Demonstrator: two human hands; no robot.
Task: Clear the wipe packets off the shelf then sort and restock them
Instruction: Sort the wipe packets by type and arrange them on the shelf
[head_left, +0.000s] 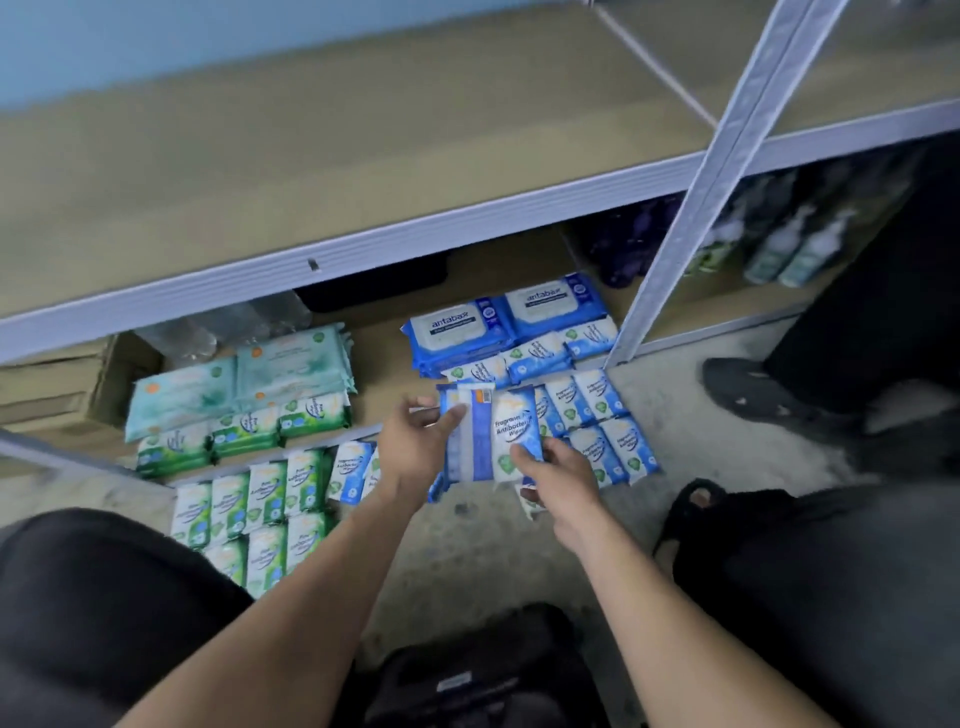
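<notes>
My left hand (415, 447) grips a stack of small blue wipe packets (470, 441) by its left side, just above the floor in front of the bottom shelf. My right hand (556, 475) pinches the lower edge of the front blue packet (514, 431) of that stack. On the bottom shelf (384, 338) lie large blue antabax packs (457, 325), small blue packets (535, 353), large teal packs (234, 384) and small green packets (249, 431). More small green packets (249, 509) and small blue packets (608, 426) lie in rows on the floor.
A bare wooden shelf board (337, 156) spans above, with a grey metal upright (691, 218) at right. Spray bottles (795, 249) stand on the right lower shelf. Another person's shoe (753, 384) rests at right. My knees flank the floor space; a dark bag (483, 670) sits below.
</notes>
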